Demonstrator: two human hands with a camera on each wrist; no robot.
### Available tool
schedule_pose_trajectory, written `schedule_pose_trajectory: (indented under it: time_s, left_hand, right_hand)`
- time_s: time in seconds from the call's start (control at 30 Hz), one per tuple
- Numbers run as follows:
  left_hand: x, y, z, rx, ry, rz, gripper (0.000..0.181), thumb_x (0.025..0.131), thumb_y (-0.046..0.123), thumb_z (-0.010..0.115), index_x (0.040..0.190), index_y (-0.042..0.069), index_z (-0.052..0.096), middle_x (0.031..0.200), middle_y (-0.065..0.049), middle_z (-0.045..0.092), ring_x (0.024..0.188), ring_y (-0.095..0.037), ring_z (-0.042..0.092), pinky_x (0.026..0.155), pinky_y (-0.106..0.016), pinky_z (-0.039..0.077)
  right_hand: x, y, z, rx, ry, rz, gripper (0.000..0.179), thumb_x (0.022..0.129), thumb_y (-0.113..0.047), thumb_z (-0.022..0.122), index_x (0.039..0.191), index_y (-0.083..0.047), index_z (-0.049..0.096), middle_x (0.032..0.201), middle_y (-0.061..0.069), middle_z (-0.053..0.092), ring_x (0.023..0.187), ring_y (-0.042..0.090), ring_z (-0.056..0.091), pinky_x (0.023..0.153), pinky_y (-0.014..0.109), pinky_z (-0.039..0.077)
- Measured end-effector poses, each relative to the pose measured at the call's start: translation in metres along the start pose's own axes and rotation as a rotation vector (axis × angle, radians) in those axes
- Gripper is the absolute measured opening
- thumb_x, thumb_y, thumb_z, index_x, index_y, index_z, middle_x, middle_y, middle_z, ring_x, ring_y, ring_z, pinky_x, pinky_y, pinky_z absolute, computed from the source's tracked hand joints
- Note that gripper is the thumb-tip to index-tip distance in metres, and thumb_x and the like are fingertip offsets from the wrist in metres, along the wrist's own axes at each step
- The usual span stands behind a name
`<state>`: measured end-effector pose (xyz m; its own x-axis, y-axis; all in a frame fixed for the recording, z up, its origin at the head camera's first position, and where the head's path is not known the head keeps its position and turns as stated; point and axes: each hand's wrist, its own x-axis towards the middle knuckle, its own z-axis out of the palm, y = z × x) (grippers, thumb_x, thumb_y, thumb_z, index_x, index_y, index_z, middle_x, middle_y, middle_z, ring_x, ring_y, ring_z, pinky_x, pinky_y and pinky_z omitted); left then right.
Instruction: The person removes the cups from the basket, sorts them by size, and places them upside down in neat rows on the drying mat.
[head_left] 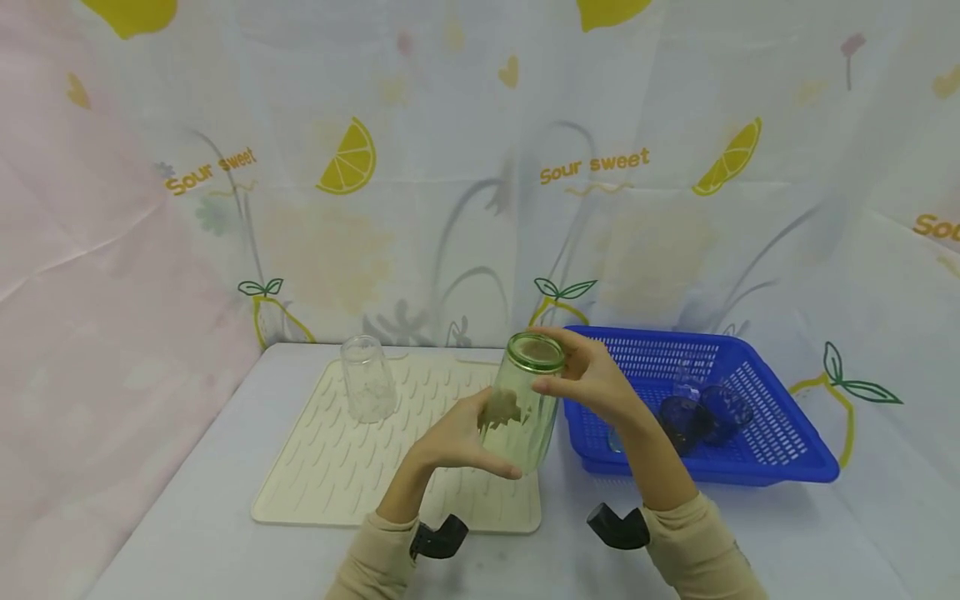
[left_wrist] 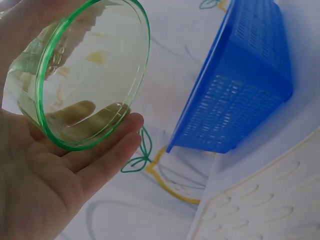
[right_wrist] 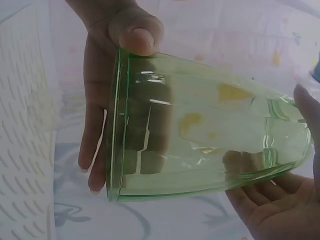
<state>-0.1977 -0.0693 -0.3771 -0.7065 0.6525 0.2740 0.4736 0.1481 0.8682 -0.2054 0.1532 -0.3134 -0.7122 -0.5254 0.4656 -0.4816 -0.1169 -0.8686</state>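
A green-tinted drinking glass point(head_left: 536, 425) is held upside down between both hands above the front right part of the cream drying mat point(head_left: 322, 492). My left hand point(head_left: 457, 437) grips the wide rim end, thumb on the near side and fingers behind. Higher up, my right hand point(head_left: 600, 379) holds the narrow base end between thumb and fingers. The right wrist view shows the green glass point(right_wrist: 200, 130) spanning the two hands, apparently with nothing inside. On the mat's back left stands a clear glass point(head_left: 367, 383), narrow end up.
At the right, a blue perforated basket point(head_left: 795, 425) holds several dark and clear glass items point(head_left: 686, 417), partly hidden by my right forearm. A lemon-printed cloth point(head_left: 450, 208) hangs behind the white table point(head_left: 195, 500).
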Motion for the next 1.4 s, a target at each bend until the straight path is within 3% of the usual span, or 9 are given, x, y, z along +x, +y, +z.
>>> schedule_pose_trajectory:
  time_s: [0.1, 0.4, 0.67, 0.83, 1.0, 1.2, 1.3, 1.4]
  left_hand:
    - [0.002, 0.000, 0.001, -0.010, 0.005, 0.012, 0.080, 0.061, 0.016, 0.086, 0.130, 0.006, 0.047, 0.118, -0.006, 0.061, 0.106, -0.017, 0.058, 0.089, -0.032, 0.050]
    - [0.004, -0.002, 0.000, -0.028, 0.014, 0.022, 0.086, 0.062, 0.015, 0.087, 0.136, 0.008, 0.044, 0.122, -0.006, 0.060, 0.109, -0.018, 0.058, 0.091, -0.032, 0.050]
    - [0.001, -0.005, 0.003, -0.053, 0.037, 0.054, 0.091, 0.062, 0.013, 0.087, 0.141, 0.011, 0.041, 0.131, -0.005, 0.055, 0.118, -0.020, 0.053, 0.098, -0.035, 0.046]
    - [-0.009, -0.013, 0.001, -0.056, 0.087, 0.026, 0.084, 0.067, 0.012, 0.085, 0.140, 0.009, 0.043, 0.135, -0.006, 0.052, 0.122, -0.023, 0.050, 0.101, -0.039, 0.044]
    - [-0.031, -0.024, -0.004, -0.011, 0.167, -0.030, 0.063, 0.075, 0.012, 0.079, 0.130, 0.001, 0.051, 0.124, -0.014, 0.059, 0.112, -0.029, 0.056, 0.094, -0.041, 0.049]
    - [-0.071, -0.037, -0.010, 0.034, 0.238, -0.095, 0.054, 0.079, 0.015, 0.077, 0.125, -0.003, 0.055, 0.115, -0.021, 0.062, 0.103, -0.034, 0.060, 0.089, -0.037, 0.052]
    - [-0.096, -0.044, -0.012, 0.090, 0.330, -0.134, 0.051, 0.077, 0.017, 0.078, 0.120, -0.002, 0.057, 0.112, -0.019, 0.064, 0.100, -0.032, 0.061, 0.088, -0.036, 0.053]
    - [-0.123, -0.049, -0.014, 0.195, 0.467, -0.169, 0.050, 0.074, 0.018, 0.081, 0.116, 0.000, 0.061, 0.109, -0.015, 0.066, 0.098, -0.028, 0.063, 0.086, -0.035, 0.053]
  right_hand:
    - [0.004, -0.003, -0.001, -0.041, -0.039, 0.029, 0.069, 0.082, -0.017, 0.074, 0.134, 0.011, 0.040, 0.116, 0.002, 0.062, 0.104, 0.016, 0.062, 0.084, 0.032, 0.055]
    - [0.009, -0.006, -0.004, -0.091, -0.089, 0.028, 0.070, 0.081, -0.018, 0.075, 0.133, 0.013, 0.040, 0.119, 0.029, 0.056, 0.104, 0.014, 0.062, 0.083, 0.032, 0.055]
    - [0.015, -0.006, -0.005, -0.163, -0.119, -0.027, 0.067, 0.081, -0.022, 0.076, 0.128, 0.014, 0.045, 0.111, 0.028, 0.060, 0.099, 0.014, 0.064, 0.081, 0.033, 0.056]
    - [0.016, -0.007, -0.003, -0.222, -0.114, -0.011, 0.067, 0.079, -0.026, 0.077, 0.128, 0.011, 0.048, 0.111, 0.022, 0.062, 0.098, 0.016, 0.064, 0.084, 0.034, 0.055]
    - [0.018, -0.008, 0.000, -0.259, -0.091, 0.025, 0.067, 0.079, -0.022, 0.078, 0.130, 0.008, 0.047, 0.115, 0.019, 0.061, 0.103, 0.019, 0.062, 0.090, 0.035, 0.052]
    - [0.022, -0.004, 0.002, -0.265, -0.042, 0.070, 0.064, 0.078, -0.015, 0.077, 0.132, 0.004, 0.048, 0.118, 0.018, 0.060, 0.105, 0.023, 0.062, 0.091, 0.035, 0.051]
    - [0.025, 0.001, 0.002, -0.251, -0.027, 0.074, 0.064, 0.079, -0.017, 0.077, 0.132, 0.003, 0.048, 0.118, 0.018, 0.060, 0.106, 0.025, 0.061, 0.094, 0.035, 0.050]
    - [0.027, 0.008, 0.002, -0.235, -0.021, 0.080, 0.064, 0.079, -0.019, 0.077, 0.132, 0.002, 0.048, 0.119, 0.017, 0.060, 0.107, 0.024, 0.060, 0.095, 0.035, 0.049]
